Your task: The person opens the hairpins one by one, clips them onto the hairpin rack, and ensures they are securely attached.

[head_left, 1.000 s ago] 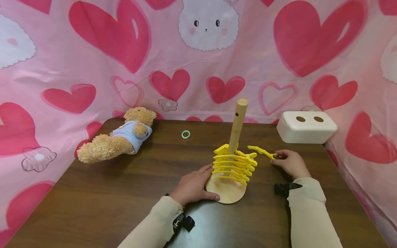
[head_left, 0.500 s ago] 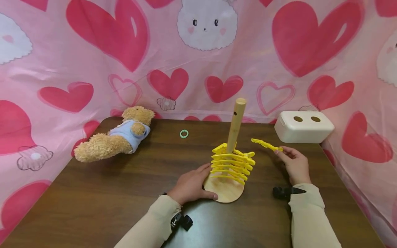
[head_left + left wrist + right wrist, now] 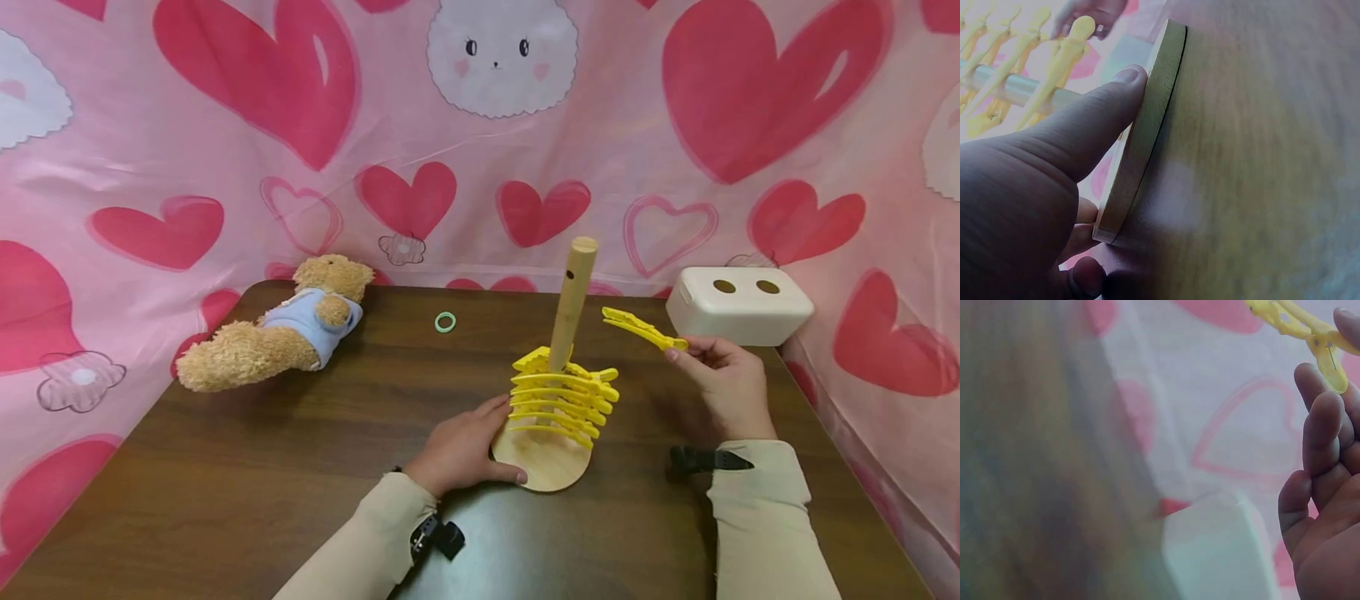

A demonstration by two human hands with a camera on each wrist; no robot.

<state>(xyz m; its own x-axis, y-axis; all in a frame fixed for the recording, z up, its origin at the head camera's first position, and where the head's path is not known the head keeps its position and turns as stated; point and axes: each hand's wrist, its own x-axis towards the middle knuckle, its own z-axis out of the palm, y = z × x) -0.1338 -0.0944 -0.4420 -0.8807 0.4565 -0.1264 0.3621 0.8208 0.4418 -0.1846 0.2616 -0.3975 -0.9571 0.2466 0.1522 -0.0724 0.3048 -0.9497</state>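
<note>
In the head view, a wooden stand (image 3: 573, 304) with an upright round post and a disc base stands on the table. Several yellow alligator hair clips (image 3: 562, 398) are stacked crosswise around its lower post. My left hand (image 3: 459, 450) grips the left side of the disc; the left wrist view shows the thumb lying on the disc's rim (image 3: 1147, 137). To the right of the post, my right hand (image 3: 729, 385) pinches one more yellow alligator hair clip (image 3: 641, 327) by its handle end, raised off the table, its long tip pointing left toward the post.
A teddy bear (image 3: 311, 329) in a blue top lies at the back left of the brown table (image 3: 300, 467). Behind the stand is a small green ring (image 3: 445, 322). A white box (image 3: 738, 308) with two round holes stands at the back right, just beyond my right hand.
My right hand has lifted the yellow hair clip up and slightly right, turning it so its jaws face the post. The left hand stays on the base.
</note>
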